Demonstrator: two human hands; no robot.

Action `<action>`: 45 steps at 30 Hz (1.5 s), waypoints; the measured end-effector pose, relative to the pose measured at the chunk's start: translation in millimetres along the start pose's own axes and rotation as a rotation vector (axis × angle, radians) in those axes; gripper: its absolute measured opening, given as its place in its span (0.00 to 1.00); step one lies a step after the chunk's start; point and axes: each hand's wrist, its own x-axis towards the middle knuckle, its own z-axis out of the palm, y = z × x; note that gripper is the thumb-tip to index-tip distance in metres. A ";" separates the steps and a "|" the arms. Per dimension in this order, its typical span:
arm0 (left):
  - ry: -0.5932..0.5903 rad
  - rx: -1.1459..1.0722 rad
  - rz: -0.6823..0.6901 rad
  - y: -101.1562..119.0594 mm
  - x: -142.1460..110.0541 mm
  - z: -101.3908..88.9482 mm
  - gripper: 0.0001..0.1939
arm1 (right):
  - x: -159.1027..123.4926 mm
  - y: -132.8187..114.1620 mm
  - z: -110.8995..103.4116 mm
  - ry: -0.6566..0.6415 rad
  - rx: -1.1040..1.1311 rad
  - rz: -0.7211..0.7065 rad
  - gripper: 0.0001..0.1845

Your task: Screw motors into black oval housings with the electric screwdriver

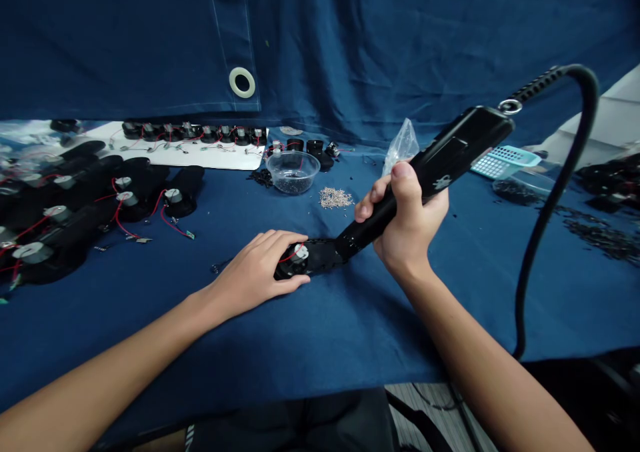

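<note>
My left hand [260,265] is closed round one end of a black plastic housing [323,257], which lies on the blue cloth. A small silver motor [300,252] with a red wire shows between thumb and fingers. In my right hand [413,212] is a black corded electric screwdriver [460,145], tilted down to the left. Its tip end meets the right end of the housing; the bit itself cannot be made out. Just beyond lies a heap of small silver screws [335,198], beside a clear plastic bowl [293,172].
More black housings with motors and red wires [175,195] cover the left side. A white board [215,155] at the back carries a row of motor units. To the right are a light-blue basket [505,161], scattered black parts [600,235] and the screwdriver's thick cable [533,259]. A blue curtain [400,45] hangs behind.
</note>
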 end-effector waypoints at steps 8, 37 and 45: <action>-0.007 -0.001 -0.011 -0.5 0.1 -1.1 0.26 | -1.6 -1.2 0.2 -0.014 0.001 -0.006 0.13; 0.002 -0.020 -0.014 -0.9 -0.4 -1.2 0.25 | 2.9 -5.9 -1.0 0.038 -0.013 -0.023 0.11; 0.013 -0.011 0.017 -1.9 -1.3 -1.2 0.25 | 17.3 10.6 -13.2 0.105 -0.106 -0.109 0.13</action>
